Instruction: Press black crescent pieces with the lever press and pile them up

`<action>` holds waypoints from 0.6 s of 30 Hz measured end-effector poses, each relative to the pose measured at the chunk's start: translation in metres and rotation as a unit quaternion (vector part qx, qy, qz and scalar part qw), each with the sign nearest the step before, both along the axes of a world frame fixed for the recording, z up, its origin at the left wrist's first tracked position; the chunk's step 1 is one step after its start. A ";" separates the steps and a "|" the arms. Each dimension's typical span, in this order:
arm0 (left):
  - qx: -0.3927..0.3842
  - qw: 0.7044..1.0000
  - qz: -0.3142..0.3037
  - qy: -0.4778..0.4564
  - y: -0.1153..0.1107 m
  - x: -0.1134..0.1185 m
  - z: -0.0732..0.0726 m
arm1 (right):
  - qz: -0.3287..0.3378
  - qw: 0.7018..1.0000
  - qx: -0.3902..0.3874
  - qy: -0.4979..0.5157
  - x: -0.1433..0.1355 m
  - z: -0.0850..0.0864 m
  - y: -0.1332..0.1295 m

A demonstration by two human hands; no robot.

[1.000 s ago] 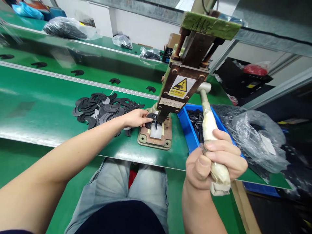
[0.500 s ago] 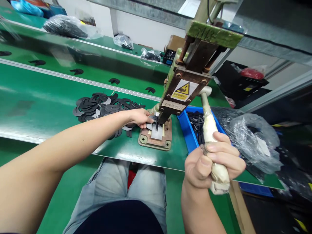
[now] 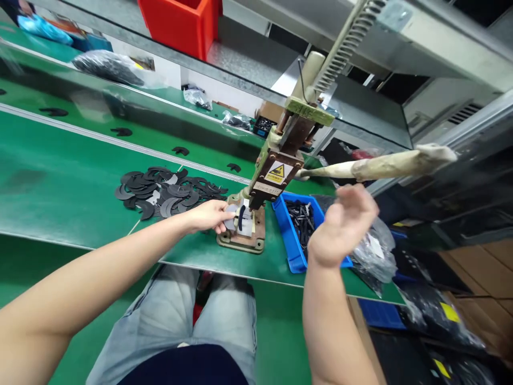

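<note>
My left hand (image 3: 212, 216) pinches the edge of a flat grey curved piece (image 3: 230, 218) at the base (image 3: 242, 245) of a hand press (image 3: 272, 174). On that base, beside the fingertips, stands a small dark curved strip (image 3: 241, 218). My right hand (image 3: 343, 224) is off the press's wrapped lever (image 3: 385, 164), just below it, with loosely bent fingers, slightly blurred and holding nothing. The lever is raised and points out to the right. To the left of the press lies a pile of dark grey curved pieces (image 3: 168, 190).
A blue bin (image 3: 290, 243) of small black parts stands right of the press, with clear plastic bags (image 3: 374, 251) beyond it. Behind runs a green conveyor belt (image 3: 150, 147) carrying spaced dark pieces. A red bin (image 3: 180, 27) sits on the upper shelf.
The lever has swung up from a lowered position, and my right hand has let go of it. My left hand stays at the press base. The view has shifted.
</note>
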State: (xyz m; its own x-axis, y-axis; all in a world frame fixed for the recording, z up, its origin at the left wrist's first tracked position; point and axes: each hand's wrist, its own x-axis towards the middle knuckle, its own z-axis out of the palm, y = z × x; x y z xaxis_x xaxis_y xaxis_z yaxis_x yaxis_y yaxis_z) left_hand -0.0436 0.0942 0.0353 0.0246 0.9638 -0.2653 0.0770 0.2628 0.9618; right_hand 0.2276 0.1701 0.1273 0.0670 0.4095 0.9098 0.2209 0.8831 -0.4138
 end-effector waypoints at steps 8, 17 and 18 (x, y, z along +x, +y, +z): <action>0.013 0.999 -0.046 0.005 -0.080 0.008 0.013 | 0.161 0.921 -0.203 -0.291 -0.026 -0.119 -0.087; 0.196 0.948 0.065 0.243 -0.109 0.026 0.011 | 0.138 0.914 -0.113 -0.365 -0.026 -0.118 -0.099; 0.201 0.943 0.046 0.262 -0.109 0.029 0.014 | 0.135 0.913 -0.106 -0.370 -0.025 -0.118 -0.100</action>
